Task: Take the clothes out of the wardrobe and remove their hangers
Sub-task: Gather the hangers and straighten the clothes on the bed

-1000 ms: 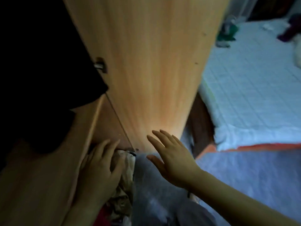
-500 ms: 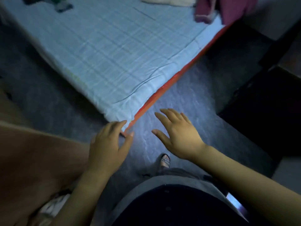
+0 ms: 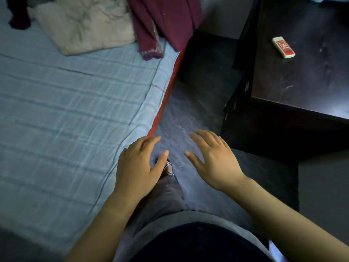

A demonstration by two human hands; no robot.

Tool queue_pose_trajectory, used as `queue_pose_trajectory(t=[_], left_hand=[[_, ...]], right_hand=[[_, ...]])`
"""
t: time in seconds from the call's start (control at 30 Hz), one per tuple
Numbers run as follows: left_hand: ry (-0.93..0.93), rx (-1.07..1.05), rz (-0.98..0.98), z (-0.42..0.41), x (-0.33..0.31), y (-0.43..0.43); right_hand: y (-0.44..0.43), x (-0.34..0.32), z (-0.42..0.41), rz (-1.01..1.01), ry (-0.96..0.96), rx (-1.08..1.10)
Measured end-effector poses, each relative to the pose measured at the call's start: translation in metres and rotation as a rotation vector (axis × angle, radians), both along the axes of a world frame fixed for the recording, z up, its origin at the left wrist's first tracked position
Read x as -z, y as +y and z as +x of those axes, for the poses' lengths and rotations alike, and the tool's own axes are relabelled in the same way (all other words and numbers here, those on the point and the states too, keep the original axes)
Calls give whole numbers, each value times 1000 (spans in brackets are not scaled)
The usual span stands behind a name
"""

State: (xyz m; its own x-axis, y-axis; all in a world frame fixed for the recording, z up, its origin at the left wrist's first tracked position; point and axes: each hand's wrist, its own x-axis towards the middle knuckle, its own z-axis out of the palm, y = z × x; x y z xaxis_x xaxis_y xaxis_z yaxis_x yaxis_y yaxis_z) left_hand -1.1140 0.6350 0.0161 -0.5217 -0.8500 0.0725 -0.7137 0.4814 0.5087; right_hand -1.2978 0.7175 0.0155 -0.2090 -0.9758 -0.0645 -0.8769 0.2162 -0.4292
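Left grip (image 3: 136, 167) released: fingers spread and relaxed, palm down, holding nothing, over the near right edge of the bed (image 3: 56, 114). Right grip (image 3: 217, 163) likewise released, fingers fanned, empty, just right of the bed over the floor (image 3: 188, 114). The 2 grips are close but not touching.

Largest first, all placed vs the bed:
- Bed: 1, covered w/ a pale blue sheet (image 3: 79, 87), quilted in a faint grid, lightly creased; red trim (image 3: 162, 103) runs down its right side.
- Floor: grey, rough-textured strip right of the bed; the person stands in it.
- Desk (image 3: 302, 76): 1, dark glossy wood, scuffed top, right of the bed across the floor strip; its corner juts in & narrows the gap.
- Beige padded piece (image 3: 85, 25): 1, soft, crumpled, folded roughly square, on the bed's far end; garment or blanket, can't tell.
- Maroon garment (image 3: 166, 19): 1, knit-looking, on the bed's far right corner, partly over the beige piece, a sleeve w/ paler cuff trailing toward the edge.
- Dark item (image 3: 18, 14): 1, far left end of the bed, cropped; can't tell what.
- Remote (image 3: 283, 47): 1, small white rectangle w/ red buttons, flat on the desk.
- Foot (image 3: 169, 168): 1 visible, in a patterned-strap sandal, btwn the grips, beside the bed's edge.
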Motion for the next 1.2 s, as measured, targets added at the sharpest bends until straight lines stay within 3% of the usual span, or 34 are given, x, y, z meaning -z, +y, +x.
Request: queue_pose_trajectory(t=[0.3, 0.7, 1.0, 1.2], left_hand=[[2, 58, -67, -92, -29, -254], [-71, 136, 57, -238, 4, -448], [44, -14, 35, -386, -11, -631], [-6, -159, -23, -416, -10, -748]], right_hand=[[-242, -31, -89, -36, 36, 55], [-422, -5, -230, 10, -24, 181], [-634, -15, -384, -33, 24, -12], [-775, -20, -432, -40, 5, -163]])
